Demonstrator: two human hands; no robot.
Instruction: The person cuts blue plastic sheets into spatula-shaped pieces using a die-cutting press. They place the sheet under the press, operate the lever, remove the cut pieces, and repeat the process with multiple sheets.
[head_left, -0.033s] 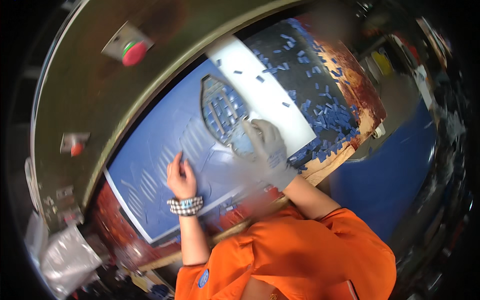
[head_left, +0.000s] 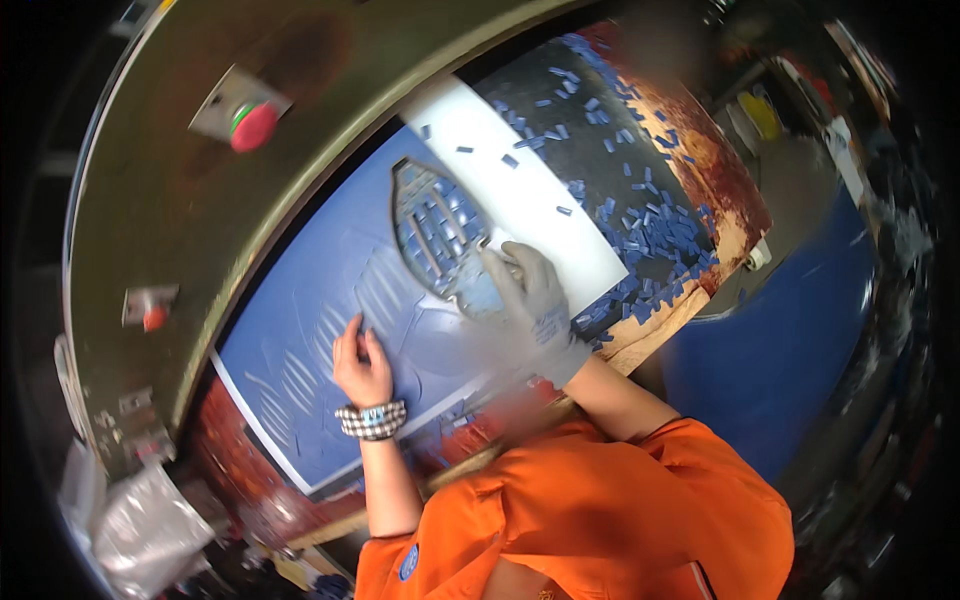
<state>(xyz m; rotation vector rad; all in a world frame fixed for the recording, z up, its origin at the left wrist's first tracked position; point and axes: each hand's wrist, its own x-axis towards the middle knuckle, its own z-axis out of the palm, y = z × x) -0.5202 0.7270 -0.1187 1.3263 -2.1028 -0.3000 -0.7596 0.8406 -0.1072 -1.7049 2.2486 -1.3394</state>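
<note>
A large blue sheet [head_left: 300,340] lies on the flat bed of a machine. On it rests a metal cutting die [head_left: 435,235] shaped like a shoe sole, with bars across its inside. My right hand [head_left: 530,295], in a grey glove, grips the die's near rim. My left hand [head_left: 362,365] is bare, wears a beaded bracelet at the wrist, and rests with its fingers on the blue sheet, left of the die. Rows of cut outlines show in the sheet around my left hand.
A white board [head_left: 540,180] lies right of the die. Several small blue cut pieces [head_left: 650,230] are scattered past it on the worn wooden table edge [head_left: 650,335]. The olive-green machine head [head_left: 200,230] with a red button [head_left: 253,126] overhangs the bed's far side. A blue drum [head_left: 790,330] stands at right.
</note>
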